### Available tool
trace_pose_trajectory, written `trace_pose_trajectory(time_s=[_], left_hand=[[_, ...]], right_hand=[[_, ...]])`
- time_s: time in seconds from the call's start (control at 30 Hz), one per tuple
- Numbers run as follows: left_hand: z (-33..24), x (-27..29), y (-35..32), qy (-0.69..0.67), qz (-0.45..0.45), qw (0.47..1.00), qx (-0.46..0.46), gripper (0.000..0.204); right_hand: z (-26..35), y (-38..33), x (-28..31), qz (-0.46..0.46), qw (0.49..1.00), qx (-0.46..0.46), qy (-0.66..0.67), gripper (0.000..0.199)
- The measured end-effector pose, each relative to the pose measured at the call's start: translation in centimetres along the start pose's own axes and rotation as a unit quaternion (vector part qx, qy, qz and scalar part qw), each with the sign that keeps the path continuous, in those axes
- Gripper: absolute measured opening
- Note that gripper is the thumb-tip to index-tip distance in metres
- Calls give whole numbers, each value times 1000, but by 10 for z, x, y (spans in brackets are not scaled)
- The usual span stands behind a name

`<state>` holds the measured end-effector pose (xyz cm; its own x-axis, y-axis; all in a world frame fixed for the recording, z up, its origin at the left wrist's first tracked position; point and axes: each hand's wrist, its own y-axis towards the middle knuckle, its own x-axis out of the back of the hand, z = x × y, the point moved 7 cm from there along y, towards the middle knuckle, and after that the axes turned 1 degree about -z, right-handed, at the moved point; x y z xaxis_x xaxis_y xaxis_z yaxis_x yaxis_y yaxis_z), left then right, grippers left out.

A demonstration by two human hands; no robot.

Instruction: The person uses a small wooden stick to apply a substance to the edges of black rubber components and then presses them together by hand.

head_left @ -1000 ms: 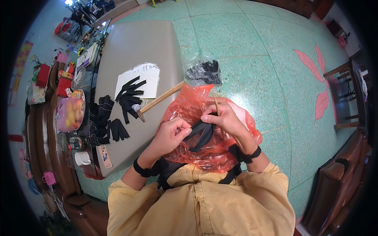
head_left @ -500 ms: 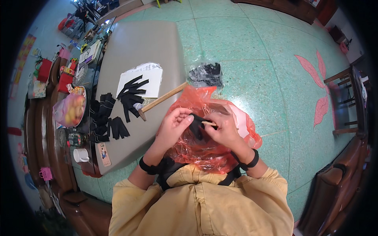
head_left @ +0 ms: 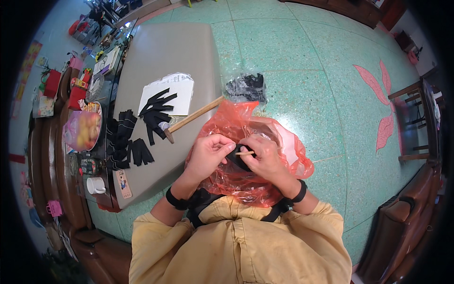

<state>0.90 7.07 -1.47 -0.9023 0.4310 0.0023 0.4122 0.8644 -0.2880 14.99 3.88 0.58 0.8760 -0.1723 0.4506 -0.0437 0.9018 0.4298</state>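
Observation:
My left hand and my right hand meet over an orange-red plastic bag that lies in my lap. Both pinch a small black strap piece between them. A thin pale wooden stick lies across the black piece, under my right fingers. Each wrist wears a black band. To the left, on the grey table, a wooden-handled hammer lies slanted beside loose black strips on a white sheet.
More black pieces are stacked near the table's left edge. A clear bag of black parts lies on the green terrazzo floor. A cluttered shelf with a white cup runs along the left. A wooden chair stands at right.
My hands have drawn closer together and bunched the black piece into a smaller bundle. The stick now lies flatter across it, under my right fingers.

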Motion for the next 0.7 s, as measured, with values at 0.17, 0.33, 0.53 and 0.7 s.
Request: trace_pose_trajectory(time_s=[0.17,0.33,0.53,0.7], left_hand=[[-4,5,-6,41,-49,997,-49,12],[-4,6,-10,31,-28,999,-22,12],[-12,1,-19,219,117,969,12,12],[-19,-9,-25,167,167,972,2,10]], right_hand=[[-13,-9,4,-12,994,-96,48,14],[-15,-16,14,-7,996,-91,25,14],[19,-27,20,71,991,103,-46,18],[41,-39,21,125,964,216,-90,29]])
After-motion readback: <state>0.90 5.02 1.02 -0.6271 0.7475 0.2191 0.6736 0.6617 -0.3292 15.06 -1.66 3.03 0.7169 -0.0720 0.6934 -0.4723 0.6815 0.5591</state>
